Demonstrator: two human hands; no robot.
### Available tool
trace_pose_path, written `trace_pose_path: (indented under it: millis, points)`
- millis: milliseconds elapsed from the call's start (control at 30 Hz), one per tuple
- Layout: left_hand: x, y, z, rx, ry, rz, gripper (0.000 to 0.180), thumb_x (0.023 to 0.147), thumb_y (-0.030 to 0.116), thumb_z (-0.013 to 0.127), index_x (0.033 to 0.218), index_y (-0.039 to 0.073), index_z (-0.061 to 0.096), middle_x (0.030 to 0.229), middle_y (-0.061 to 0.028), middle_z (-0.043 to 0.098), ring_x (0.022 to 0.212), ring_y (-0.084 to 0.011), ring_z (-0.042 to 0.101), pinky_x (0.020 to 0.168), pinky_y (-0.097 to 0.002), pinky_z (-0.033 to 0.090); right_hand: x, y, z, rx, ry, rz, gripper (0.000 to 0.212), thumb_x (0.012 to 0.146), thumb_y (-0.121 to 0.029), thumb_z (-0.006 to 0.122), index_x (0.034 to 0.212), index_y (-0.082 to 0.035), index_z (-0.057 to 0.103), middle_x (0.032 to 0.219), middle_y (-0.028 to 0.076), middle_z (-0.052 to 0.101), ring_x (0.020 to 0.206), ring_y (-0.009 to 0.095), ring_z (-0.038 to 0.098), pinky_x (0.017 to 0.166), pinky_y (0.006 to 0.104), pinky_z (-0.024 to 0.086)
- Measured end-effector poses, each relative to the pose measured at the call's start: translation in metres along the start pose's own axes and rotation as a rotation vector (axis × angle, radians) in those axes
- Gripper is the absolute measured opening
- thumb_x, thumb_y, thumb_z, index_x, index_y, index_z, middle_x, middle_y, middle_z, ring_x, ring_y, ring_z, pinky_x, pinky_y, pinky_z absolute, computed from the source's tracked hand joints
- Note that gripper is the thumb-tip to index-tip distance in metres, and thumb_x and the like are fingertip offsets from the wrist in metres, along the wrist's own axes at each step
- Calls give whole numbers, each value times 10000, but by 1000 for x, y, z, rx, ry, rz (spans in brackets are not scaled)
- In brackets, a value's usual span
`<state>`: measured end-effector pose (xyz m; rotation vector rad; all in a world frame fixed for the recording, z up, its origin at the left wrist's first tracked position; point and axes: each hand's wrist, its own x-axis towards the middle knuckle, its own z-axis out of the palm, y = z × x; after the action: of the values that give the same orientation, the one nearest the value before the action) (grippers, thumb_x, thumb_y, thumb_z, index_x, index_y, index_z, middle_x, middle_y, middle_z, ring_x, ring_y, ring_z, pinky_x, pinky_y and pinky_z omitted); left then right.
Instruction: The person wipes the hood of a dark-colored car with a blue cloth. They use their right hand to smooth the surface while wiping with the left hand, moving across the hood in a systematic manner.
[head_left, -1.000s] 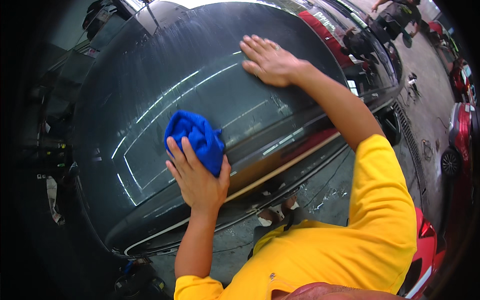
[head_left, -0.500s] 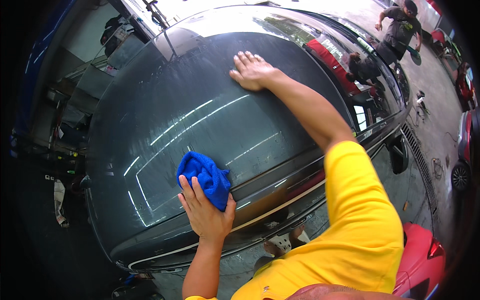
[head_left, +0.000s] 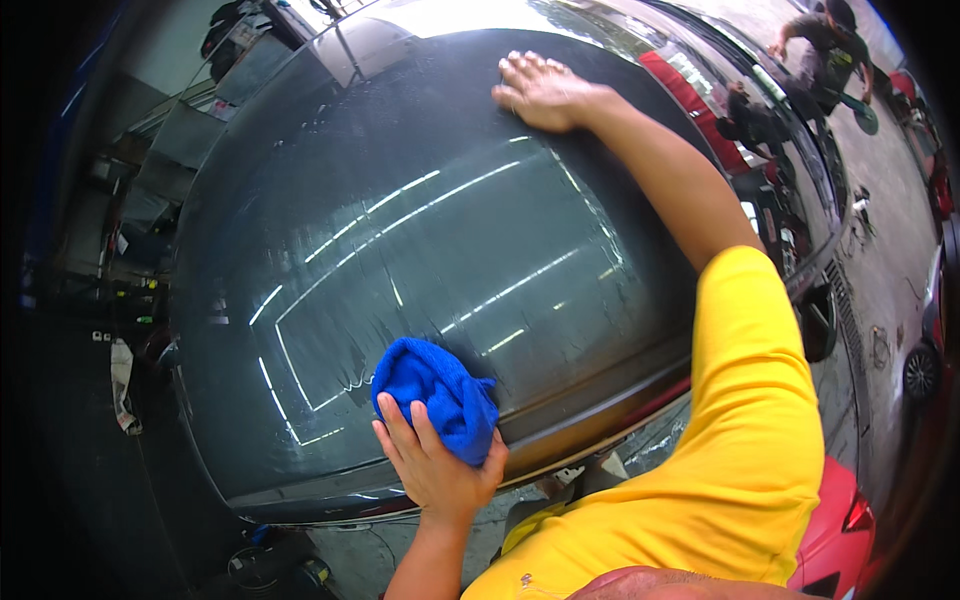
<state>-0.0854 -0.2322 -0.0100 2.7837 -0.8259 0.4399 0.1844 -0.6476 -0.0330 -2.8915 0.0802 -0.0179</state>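
Observation:
A dark, glossy car roof spreads below me, with bright light reflections, wet-looking streaks and fine wrinkle-like marks on it. Near its close edge, my left hand grips a bunched blue cloth, fingers and thumb around its near side. The cloth rests against the roof; its underside is hidden. Far across, my right hand lies flat on the roof with fingers stretched out and nothing in them. My right arm reaches over the roof, in a yellow sleeve.
To the right, the windshield slopes down, with a side mirror below it. Another person stands beyond the car. A red car is behind me at the lower right. Shelves with items line the left.
My right hand has slid farther away and slightly right across the roof. My left hand and the blue cloth have shifted a little right and nearer in the picture. The view has also moved.

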Motion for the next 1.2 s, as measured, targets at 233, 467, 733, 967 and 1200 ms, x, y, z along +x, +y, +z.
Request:
trace_pose_path:
  millis: [233,467,733,967,1200]
  points:
    - [5,-1,-2,-7,34,12,1028,796,462,783,1603,50,299,1614,-322,338,1504,-517,360,1157,-712,315,106,8,-6,39,17,343,790,1081,-597,259,1696,-113,150,1772,113,111,1636,297,94,1326,462,112]
    - [13,0,4,-28,49,8,985,854,468,747,1621,55,287,1656,-321,288,1488,-538,368,1164,-689,318,10,-17,0,-9,-14,183,789,1090,-580,246,1688,-76,145,1764,149,121,1634,317,91,1328,473,100]
    - [5,5,2,46,65,-42,986,840,389,764,1626,50,274,1696,-282,232,1515,-504,335,1182,-658,317,-248,-116,22,-155,26,-283,766,1116,-526,248,1667,0,170,1746,210,149,1629,352,97,1326,466,96]
    - [1,2,-4,36,70,-60,1002,836,371,776,1629,45,259,1702,-278,221,1541,-475,304,1201,-651,298,-128,-130,19,-41,31,-222,752,1106,-504,270,1673,-20,172,1750,189,153,1632,331,95,1330,462,101]
    - [14,6,3,-22,72,-16,1023,826,361,794,1637,61,247,1716,-246,207,1548,-430,313,1223,-630,280,-37,-118,4,38,47,126,723,1095,-415,234,1648,49,184,1740,225,154,1623,353,135,1329,467,134]
